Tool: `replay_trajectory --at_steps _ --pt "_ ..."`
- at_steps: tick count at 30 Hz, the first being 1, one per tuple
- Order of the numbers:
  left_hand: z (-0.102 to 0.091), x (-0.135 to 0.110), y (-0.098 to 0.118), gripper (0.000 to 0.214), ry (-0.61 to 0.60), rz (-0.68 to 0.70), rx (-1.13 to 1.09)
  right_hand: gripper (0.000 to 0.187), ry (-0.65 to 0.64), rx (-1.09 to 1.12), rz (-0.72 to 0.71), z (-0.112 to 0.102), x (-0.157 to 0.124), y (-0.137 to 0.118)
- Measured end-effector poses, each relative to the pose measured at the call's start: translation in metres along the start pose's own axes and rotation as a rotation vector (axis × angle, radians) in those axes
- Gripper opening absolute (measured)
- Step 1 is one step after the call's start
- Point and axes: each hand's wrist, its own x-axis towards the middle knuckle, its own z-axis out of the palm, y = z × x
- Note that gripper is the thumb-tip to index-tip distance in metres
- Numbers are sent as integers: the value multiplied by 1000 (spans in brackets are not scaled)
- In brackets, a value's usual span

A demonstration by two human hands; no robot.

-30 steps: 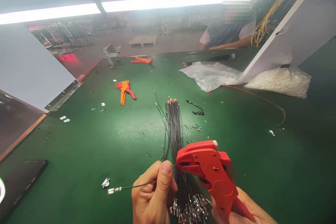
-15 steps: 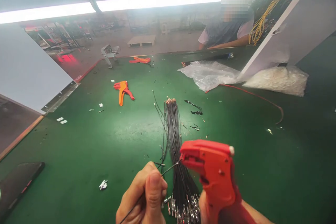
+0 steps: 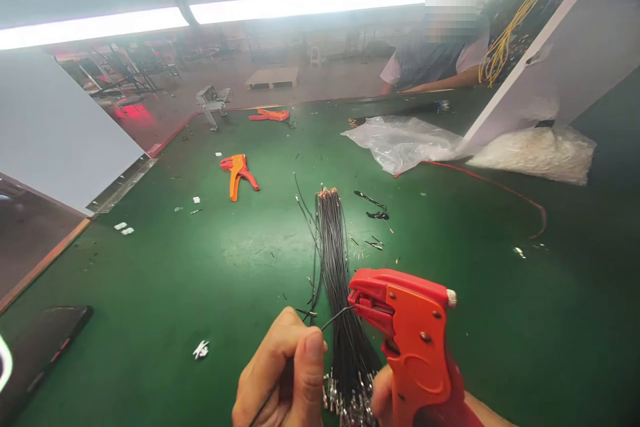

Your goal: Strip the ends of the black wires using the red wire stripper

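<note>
My left hand is closed in a pinch on a thin black wire whose free end reaches into the jaws of a red wire stripper. My right hand, mostly hidden behind the tool at the bottom edge, grips the stripper's handles. Behind both hands a bundle of black wires lies on the green table, with metal terminals at its near end.
An orange stripper lies further back left, another red tool at the far edge. Clear plastic bags sit back right beside a slanted white board. A dark phone lies bottom left. Another person sits across the table.
The wire in my left hand turned from lying sideways to pointing up into the stripper's jaws. The stripper swung to face left, slightly lower and to the right.
</note>
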Motion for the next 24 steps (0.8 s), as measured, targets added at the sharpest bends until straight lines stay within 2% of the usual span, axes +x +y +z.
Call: replay_trajectory --at_steps 3,5,8,11,14,16,19,24 --pt "1 2 0 23 -52 67 -43 99 6 6 -1 -9 10 17" --pt "2 2 -1 21 -81 107 -43 94 13 4 -3 -13 11 21" --pt "2 0 -5 21 -91 163 -18 75 -3 -10 -1 -17 6 24" --pt "-2 0 -9 21 -70 127 -36 51 -31 -23 -5 -19 1 27" --pt "-9 2 -13 21 -37 66 -81 38 -50 -36 -11 -19 -1 31" --pt "-13 4 -13 20 -94 74 -83 34 -69 -42 -9 -18 1 33" --pt "-13 4 -12 20 -198 125 -69 34 -112 -42 0 -15 8 35" --pt "1 -7 -10 22 -68 109 -55 53 -178 -24 16 -15 21 36"
